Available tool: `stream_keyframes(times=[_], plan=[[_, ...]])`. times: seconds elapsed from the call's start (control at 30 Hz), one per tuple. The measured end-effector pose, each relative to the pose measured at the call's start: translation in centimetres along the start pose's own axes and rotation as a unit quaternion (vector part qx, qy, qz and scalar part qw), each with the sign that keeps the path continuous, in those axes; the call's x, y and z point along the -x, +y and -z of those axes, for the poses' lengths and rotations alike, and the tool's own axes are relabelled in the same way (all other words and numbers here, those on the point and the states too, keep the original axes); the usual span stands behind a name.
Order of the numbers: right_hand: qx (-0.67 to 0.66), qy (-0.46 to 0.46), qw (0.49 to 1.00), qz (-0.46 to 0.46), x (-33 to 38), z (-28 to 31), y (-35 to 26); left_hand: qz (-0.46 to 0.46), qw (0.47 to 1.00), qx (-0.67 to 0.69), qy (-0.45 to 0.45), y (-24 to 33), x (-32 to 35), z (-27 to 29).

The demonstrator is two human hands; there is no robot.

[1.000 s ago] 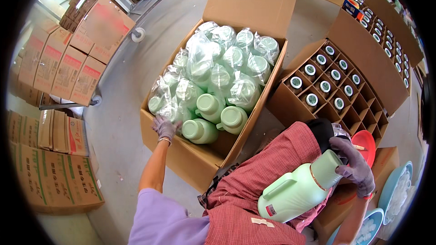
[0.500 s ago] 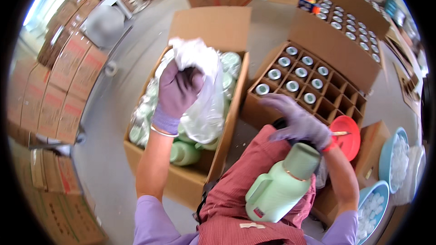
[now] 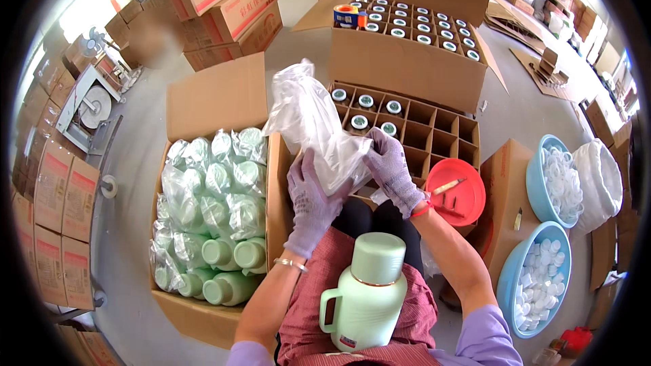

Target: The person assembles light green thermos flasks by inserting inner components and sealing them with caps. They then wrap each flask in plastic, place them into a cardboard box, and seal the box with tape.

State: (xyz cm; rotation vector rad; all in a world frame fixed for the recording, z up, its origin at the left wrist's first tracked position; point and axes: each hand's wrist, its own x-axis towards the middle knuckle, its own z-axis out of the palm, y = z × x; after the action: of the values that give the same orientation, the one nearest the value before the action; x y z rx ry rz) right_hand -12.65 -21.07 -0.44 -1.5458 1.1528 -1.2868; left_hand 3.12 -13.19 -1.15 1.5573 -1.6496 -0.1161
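Cartons crowd the warehouse floor. Both gloved hands, left hand (image 3: 313, 205) and right hand (image 3: 395, 171), pinch a clear plastic bag (image 3: 313, 129) above the divided carton (image 3: 434, 137), while the pale green flask (image 3: 365, 293) stands in the lap (freeing both hands).

The clear plastic bag (image 3: 315, 132) covers the near-left cells of the divided carton (image 3: 420, 135), so what those cells hold cannot be seen, and the fingertips of the left hand (image 3: 310, 203) and right hand (image 3: 393, 171) are buried in its folds. The pale green flask (image 3: 366, 291) hides its base behind the lap and the lower edge, and the flasks in the open box (image 3: 213, 210) blur under their wrappings. The caps in the blue basins (image 3: 539, 271) are too small to tell apart.
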Motion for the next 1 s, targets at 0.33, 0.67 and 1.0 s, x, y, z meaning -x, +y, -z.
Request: stream_keyframes(times=[0.33,0.67,1.0], plan=[[0.309,0.055,0.949,0.036,9.6,8.0,3.1,0.142,0.880,0.431,-0.138,-0.6,5.9,3.0],[0.379,-0.079,0.898,0.210,30.2,9.1,-3.8,-0.120,0.968,0.109,-0.194,1.7,16.9,11.7],[0.356,-0.252,0.888,0.148,29.8,8.4,-5.6,0.048,0.972,0.099,-0.206,2.2,21.3,15.2]])
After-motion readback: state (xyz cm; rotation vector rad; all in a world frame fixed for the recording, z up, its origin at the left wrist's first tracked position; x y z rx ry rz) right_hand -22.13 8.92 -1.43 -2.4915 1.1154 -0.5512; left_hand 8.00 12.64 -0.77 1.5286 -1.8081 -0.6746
